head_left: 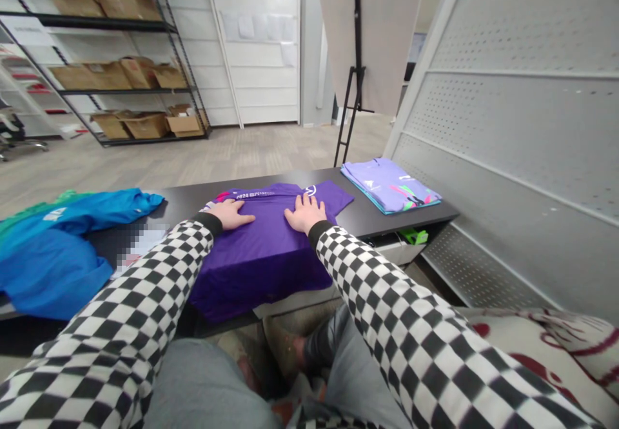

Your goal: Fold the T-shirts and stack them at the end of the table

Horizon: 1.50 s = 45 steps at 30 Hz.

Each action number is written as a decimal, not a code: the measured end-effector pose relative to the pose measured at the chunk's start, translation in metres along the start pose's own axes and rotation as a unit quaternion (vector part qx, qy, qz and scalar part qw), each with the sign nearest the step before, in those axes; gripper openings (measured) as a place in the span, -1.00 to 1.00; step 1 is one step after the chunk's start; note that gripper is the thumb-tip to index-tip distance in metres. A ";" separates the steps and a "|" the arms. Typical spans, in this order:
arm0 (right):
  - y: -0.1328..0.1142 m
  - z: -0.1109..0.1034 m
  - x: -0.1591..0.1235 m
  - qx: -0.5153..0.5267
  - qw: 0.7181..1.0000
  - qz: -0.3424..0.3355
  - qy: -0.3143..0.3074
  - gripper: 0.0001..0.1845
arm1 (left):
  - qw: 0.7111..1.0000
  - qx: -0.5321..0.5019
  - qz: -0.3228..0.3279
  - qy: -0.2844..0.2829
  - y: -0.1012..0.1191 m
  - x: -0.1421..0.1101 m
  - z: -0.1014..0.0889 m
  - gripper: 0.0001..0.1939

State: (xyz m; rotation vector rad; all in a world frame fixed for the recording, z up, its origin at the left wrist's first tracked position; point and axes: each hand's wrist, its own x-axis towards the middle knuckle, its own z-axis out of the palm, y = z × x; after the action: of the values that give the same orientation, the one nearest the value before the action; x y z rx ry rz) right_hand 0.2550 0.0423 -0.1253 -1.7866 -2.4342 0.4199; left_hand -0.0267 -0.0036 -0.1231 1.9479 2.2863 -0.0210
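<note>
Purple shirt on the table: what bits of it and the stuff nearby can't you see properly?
All from the head view:
- Purple shirt: the parts under the left hand and right hand are hidden by those hands.
- Print near the shirt's far edge: too small and slanted to read.
- Pixelated patch: blurred, so its contents can't be told.
- Green object: partly hidden by the black tabletop.

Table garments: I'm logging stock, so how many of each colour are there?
Purple shirt: 1
Lavender shirt: 1
Blue garment: 1
Total: 3
Green cloth at the blue garment's edge may be separate; I cannot tell.
</note>
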 end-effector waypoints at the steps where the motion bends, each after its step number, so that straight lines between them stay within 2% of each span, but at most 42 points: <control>1: -0.004 -0.005 0.005 -0.007 1.000 0.007 -0.014 0.00 | 1.000 -0.006 -0.010 0.024 0.001 0.004 -0.003 0.01; 3: -0.012 -0.011 0.016 -0.015 1.000 0.005 -0.005 -0.01 | 0.996 -0.018 -0.033 0.082 0.004 0.010 -0.002 -0.12; 5: -0.019 -0.011 0.027 -0.013 0.998 -0.038 0.048 -0.08 | 0.994 -0.019 -0.035 0.106 0.006 0.014 0.009 -0.14; 7: -0.022 -0.004 0.038 -0.004 0.993 -0.093 0.077 -0.11 | 0.996 -0.009 -0.024 0.087 0.005 0.017 0.022 -0.11; 8: -0.021 0.001 0.043 -0.002 0.992 -0.107 0.073 -0.10 | 0.997 -0.003 -0.022 0.077 0.003 0.019 0.028 -0.09; 11: -0.017 0.014 0.056 0.000 0.994 -0.099 0.040 -0.04 | 0.998 0.011 -0.021 0.065 -0.004 0.025 0.034 -0.04; 14: -0.014 0.018 0.062 0.003 0.996 -0.089 0.029 0.01 | 0.998 0.026 -0.027 0.053 -0.012 0.034 0.029 -0.02; 19: -0.017 0.014 0.054 0.016 0.997 -0.075 0.032 0.01 | 0.998 0.038 -0.023 0.050 -0.017 0.049 0.023 -0.04; 25: -0.019 0.018 0.042 0.036 0.998 -0.038 0.042 0.04 | 0.997 0.050 -0.006 0.059 -0.022 0.052 0.031 -0.06; 39: -0.012 0.015 0.018 0.025 0.998 -0.031 0.042 0.01 | 0.997 0.056 -0.004 0.043 0.003 0.027 0.031 -0.05; 45: -0.012 0.015 0.008 0.010 0.999 -0.014 0.046 0.00 | 0.998 0.036 0.002 0.053 0.015 0.010 0.035 -0.01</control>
State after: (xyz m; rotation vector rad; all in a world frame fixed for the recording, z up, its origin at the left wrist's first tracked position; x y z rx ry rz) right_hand 0.2380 0.0446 -0.1377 -1.7210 -2.3820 0.3486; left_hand -0.0104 0.0053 -0.1581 2.0360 2.3786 0.0020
